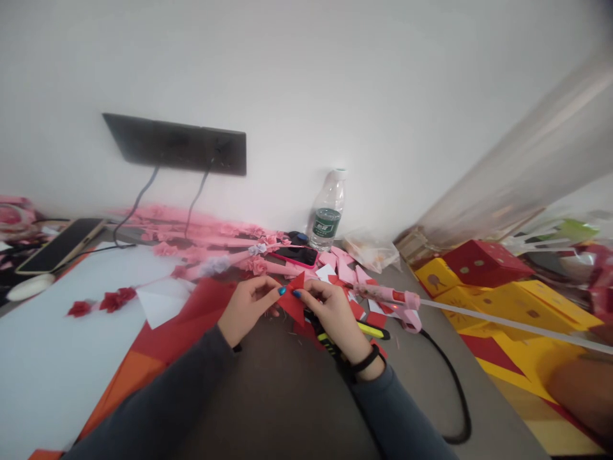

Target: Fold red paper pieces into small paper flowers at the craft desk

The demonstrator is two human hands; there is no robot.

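Between my two hands is a small piece of red paper [292, 305], its corners pointing up and down. My left hand [252, 305] pinches its left side, the blue-nailed thumb lying on top. My right hand [334, 317] pinches the right side, thumb close to the other thumb. Under my right hand lies a black and yellow-green tool [372, 330], mostly covered, so its kind is hidden. Just right of it rests a pink glue gun [390, 299] with a long white glue stick [507, 329] out of its back. Red and pink paper pieces [342, 267] lie behind my hands.
A water bottle [327, 214] stands by the wall, near a pink-cased phone [295, 256]. Pink paper flowers [165, 248] lie at the back left, red ones [117, 299] on white sheets [52, 358]. Yellow and red boxes [507, 303] fill the right. A black cord [462, 390] curves along the table.
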